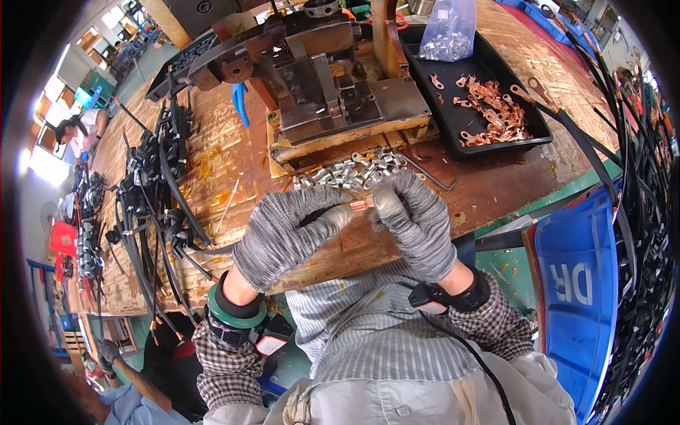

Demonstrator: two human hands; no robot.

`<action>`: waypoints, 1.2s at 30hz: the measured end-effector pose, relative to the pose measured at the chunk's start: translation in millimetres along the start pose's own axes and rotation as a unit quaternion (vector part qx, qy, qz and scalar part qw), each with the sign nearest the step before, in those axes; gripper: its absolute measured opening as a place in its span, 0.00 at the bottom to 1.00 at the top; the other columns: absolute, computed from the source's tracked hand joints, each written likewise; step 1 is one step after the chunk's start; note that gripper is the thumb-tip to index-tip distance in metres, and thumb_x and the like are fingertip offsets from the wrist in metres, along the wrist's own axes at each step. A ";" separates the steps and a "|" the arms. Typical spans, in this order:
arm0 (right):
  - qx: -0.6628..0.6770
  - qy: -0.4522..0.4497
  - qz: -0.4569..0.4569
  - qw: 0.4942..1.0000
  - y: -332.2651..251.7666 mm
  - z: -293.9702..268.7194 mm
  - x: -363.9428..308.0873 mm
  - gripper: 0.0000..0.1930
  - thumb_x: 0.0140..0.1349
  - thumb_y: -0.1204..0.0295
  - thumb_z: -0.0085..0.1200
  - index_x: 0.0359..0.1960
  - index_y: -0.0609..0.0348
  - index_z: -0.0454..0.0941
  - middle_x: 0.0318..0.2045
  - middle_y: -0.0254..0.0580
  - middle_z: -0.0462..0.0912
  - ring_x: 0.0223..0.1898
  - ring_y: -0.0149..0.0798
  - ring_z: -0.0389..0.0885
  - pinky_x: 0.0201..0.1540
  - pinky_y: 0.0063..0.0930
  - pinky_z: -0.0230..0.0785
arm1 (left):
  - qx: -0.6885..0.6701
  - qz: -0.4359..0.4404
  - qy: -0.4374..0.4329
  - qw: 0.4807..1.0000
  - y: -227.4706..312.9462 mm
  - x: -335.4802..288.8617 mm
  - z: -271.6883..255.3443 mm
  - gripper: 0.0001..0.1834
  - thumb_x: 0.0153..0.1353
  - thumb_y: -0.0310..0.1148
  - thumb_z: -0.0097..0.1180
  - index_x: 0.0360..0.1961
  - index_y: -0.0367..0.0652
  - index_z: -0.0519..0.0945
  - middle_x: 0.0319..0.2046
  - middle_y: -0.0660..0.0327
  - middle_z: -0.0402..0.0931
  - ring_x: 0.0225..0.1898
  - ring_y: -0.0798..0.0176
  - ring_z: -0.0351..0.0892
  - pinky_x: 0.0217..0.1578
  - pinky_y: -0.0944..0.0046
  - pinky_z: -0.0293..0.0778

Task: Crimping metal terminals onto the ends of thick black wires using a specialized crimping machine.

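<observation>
My left hand [294,230], in a grey knitted glove, is closed in a pinch on a black cable [221,249] that runs in from the left. Between both sets of fingertips shows a small copper piece [360,205], striped like bare strands; whether a lug sits on it I cannot tell. My right hand [419,223], gloved alike, pinches the other side of that copper. Just beyond my fingers lies a pile of silvery terminals [354,170] on the wooden table [340,248], in front of a heavy metal press [333,106].
A black tray [489,150] at the right holds copper lugs [496,113] and a clear bag [448,32] of silvery terminals. A hex key [435,177] lies beside the press. Black cables [142,188] cover the left side. A blue crate [577,297] stands at right. Other people are at left.
</observation>
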State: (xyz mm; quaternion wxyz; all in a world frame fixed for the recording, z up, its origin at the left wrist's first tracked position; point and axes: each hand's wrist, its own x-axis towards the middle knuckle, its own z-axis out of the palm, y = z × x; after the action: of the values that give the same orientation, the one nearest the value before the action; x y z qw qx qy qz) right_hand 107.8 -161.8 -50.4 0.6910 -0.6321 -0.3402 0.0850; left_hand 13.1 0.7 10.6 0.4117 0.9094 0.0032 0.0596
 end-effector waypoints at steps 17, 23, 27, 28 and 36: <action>0.018 -0.017 0.117 0.993 -7.4 -13.7 64.8 0.11 0.57 0.67 0.54 0.22 0.61 0.75 0.12 0.30 0.72 0.15 0.21 0.66 0.18 0.18 0.58 | -0.117 -0.085 0.091 0.985 -29.1 -11.8 -34.1 0.14 0.58 0.34 0.54 0.44 0.40 0.75 0.25 0.68 0.72 0.24 0.75 0.68 0.27 0.75 0.65; 0.043 -0.098 0.198 0.974 1.5 -18.0 120.3 0.11 0.58 0.67 0.51 0.31 0.65 0.75 0.13 0.34 0.74 0.12 0.25 0.70 0.14 0.19 0.63 | -0.075 -0.115 0.116 0.984 -41.7 32.2 -61.7 0.12 0.56 0.30 0.55 0.39 0.36 0.77 0.26 0.67 0.74 0.28 0.75 0.68 0.30 0.74 0.67; 0.028 -0.141 0.246 0.959 6.2 -21.1 142.4 0.14 0.58 0.65 0.52 0.33 0.67 0.75 0.16 0.35 0.75 0.14 0.27 0.73 0.14 0.18 0.66 | -0.003 -0.096 0.105 0.990 -47.5 50.5 -69.6 0.10 0.56 0.32 0.55 0.35 0.35 0.79 0.21 0.68 0.72 0.22 0.76 0.66 0.23 0.75 0.63; 0.031 -0.139 0.247 0.959 6.3 -20.1 145.3 0.14 0.58 0.65 0.52 0.33 0.67 0.75 0.16 0.35 0.75 0.14 0.27 0.73 0.14 0.18 0.66 | -0.001 -0.097 0.103 0.990 -50.2 52.5 -72.1 0.10 0.56 0.32 0.55 0.35 0.35 0.79 0.21 0.68 0.72 0.22 0.76 0.66 0.23 0.75 0.63; -0.005 -0.149 0.287 0.946 9.1 -19.9 158.8 0.14 0.57 0.64 0.54 0.32 0.66 0.76 0.16 0.37 0.75 0.13 0.30 0.74 0.13 0.21 0.68 | 0.007 -0.137 0.036 0.990 -41.7 63.4 -85.1 0.11 0.56 0.32 0.55 0.35 0.34 0.79 0.27 0.63 0.77 0.29 0.74 0.71 0.31 0.72 0.68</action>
State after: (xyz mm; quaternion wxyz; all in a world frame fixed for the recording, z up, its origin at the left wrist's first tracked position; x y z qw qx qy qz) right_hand 241.9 -89.3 -0.7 0.5756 -0.6864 -0.2442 0.3714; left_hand 68.4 95.4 41.7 0.4088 0.9006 0.1434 0.0355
